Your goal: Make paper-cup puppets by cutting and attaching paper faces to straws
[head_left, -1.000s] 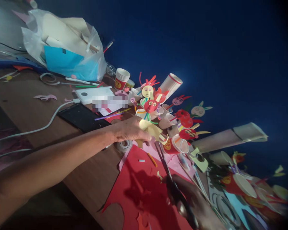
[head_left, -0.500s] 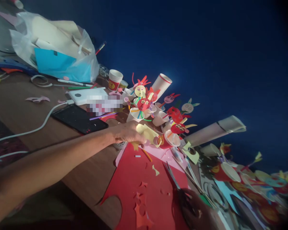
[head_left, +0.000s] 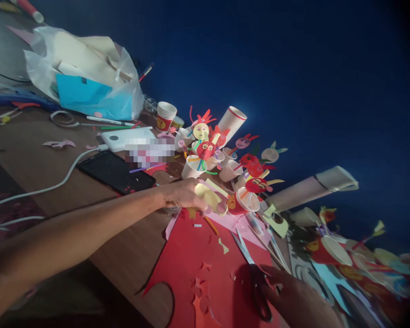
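Note:
My left hand (head_left: 184, 195) reaches over the far end of the red paper sheet (head_left: 182, 248). Its fingers are closed on a cream-yellow piece of paper (head_left: 210, 197), beside a red and white paper cup (head_left: 241, 201) that has a red paper face on it. Above the right side of the red sheet, my right hand (head_left: 292, 291) has its fingers at the black handles of a pair of scissors (head_left: 257, 284). The blades point away from me and are slightly parted. One handle loop shows outside the fingers. Small red and yellow paper scraps (head_left: 201, 291) lie on the red sheet.
Several paper cups (head_left: 194, 166) with paper animal faces stand along the back. A black phone (head_left: 116, 172) and a white power bank (head_left: 126, 138) with a cable lie left. Behind them sits a plastic bag (head_left: 89, 77) of paper. A rolled sheet (head_left: 304, 191) lies right.
My right hand and the scissors have shifted slightly, and the blades show a wider gap. My left hand still holds the yellow paper in about the same place. The view has moved a little.

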`<state>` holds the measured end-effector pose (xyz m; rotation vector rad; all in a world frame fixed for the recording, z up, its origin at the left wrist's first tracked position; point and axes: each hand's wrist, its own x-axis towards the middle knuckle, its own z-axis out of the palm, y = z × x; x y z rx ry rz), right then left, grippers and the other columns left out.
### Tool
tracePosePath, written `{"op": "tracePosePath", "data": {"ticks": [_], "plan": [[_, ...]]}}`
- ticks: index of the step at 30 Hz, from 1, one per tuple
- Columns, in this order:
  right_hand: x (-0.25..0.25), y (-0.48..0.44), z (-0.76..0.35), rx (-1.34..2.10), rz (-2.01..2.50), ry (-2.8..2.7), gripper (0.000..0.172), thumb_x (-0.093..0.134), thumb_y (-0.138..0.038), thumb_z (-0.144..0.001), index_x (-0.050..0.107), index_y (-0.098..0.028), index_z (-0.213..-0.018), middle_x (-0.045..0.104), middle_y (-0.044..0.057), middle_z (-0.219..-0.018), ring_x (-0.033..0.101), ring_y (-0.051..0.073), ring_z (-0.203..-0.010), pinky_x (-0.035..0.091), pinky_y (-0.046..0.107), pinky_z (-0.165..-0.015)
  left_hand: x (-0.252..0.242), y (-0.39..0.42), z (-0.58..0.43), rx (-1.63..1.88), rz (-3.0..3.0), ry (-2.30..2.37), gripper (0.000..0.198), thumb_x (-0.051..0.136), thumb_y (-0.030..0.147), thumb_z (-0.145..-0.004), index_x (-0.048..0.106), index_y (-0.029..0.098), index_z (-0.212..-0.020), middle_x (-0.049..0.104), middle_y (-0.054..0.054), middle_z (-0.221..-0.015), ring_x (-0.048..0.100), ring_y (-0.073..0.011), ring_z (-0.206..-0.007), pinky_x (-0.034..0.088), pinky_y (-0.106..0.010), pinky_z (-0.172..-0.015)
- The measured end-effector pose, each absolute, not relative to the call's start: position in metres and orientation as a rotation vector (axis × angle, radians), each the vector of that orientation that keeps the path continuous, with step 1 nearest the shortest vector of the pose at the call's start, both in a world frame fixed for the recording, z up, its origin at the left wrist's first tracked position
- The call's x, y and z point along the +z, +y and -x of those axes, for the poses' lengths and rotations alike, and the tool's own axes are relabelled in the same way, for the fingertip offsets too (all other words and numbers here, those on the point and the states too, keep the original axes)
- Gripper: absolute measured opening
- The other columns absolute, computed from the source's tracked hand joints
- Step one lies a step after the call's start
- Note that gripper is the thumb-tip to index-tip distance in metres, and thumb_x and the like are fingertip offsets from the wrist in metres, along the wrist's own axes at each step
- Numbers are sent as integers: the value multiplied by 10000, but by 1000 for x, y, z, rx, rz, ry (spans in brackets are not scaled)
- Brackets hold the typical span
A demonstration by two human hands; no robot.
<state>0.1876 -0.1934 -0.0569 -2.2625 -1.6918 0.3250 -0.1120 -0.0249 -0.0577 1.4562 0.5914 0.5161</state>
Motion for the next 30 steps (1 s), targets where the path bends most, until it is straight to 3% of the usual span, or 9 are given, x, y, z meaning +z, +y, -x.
{"op": "tracePosePath", "data": {"ticks": [4, 5, 7, 9, 11, 20, 30], "plan": [[-40, -168, -160, 483, 2116, -1886, 179, 627, -460, -694, 725, -347, -791, 710, 53, -697, 644, 266, -618, 459, 370, -565, -56, -29, 108, 487, -1450, 568, 108, 583, 118, -623, 654, 140, -702, 615, 3, -598, 527, -100, -543, 414, -185, -508], [-40, -160, -149, 574, 1978, -1868, 206, 576, -436, -764, 715, -297, -826, 712, 66, -796, 648, 261, -735, 470, 361, -665, -56, -30, 107, 483, -1461, 560, 112, 586, 119, -622, 655, 141, -708, 607, 9, -592, 523, -97, -539, 416, -186, -511], [-46, -145, -126, 717, 1817, -1708, 287, 537, -450, -803, 697, -226, -883, 700, 72, -829, 636, 236, -773, 474, 323, -691, -56, -33, 104, 475, -1514, 575, 93, 603, 130, -617, 655, 138, -694, 602, 13, -591, 524, -94, -543, 416, -182, -513], [-57, -134, -108, 883, 1676, -1618, 375, 544, -485, -794, 650, -194, -1007, 681, 70, -882, 614, 203, -752, 473, 285, -648, -56, -35, 103, 441, -1582, 606, 80, 616, 157, -622, 655, 138, -689, 603, 13, -593, 530, -92, -532, 411, -177, -498], [-68, -129, -97, 982, 1582, -1593, 399, 548, -510, -784, 631, -184, -998, 657, 54, -864, 579, 169, -700, 451, 253, -599, -56, -37, 103, 393, -1634, 601, 88, 604, 190, -646, 652, 144, -703, 602, 15, -604, 534, -93, -515, 413, -179, -488], [-69, -127, -77, 987, 1669, -1622, 268, 593, -421, -764, 609, -164, -688, 495, -41, -594, 385, 91, -531, 294, 205, -500, -67, -43, 97, 326, -1744, 563, 147, 530, 182, -643, 649, 116, -700, 606, -5, -601, 505, -95, -488, 390, -177, -453], [-79, -130, -79, 980, 1616, -1528, 211, 594, -341, -779, 591, -149, -692, 531, -27, -606, 448, 107, -581, 343, 219, -545, -67, -47, 94, 328, -1699, 509, 101, 589, 228, -661, 632, 145, -701, 572, 25, -598, 488, -81, -527, 360, -170, -481]]}}
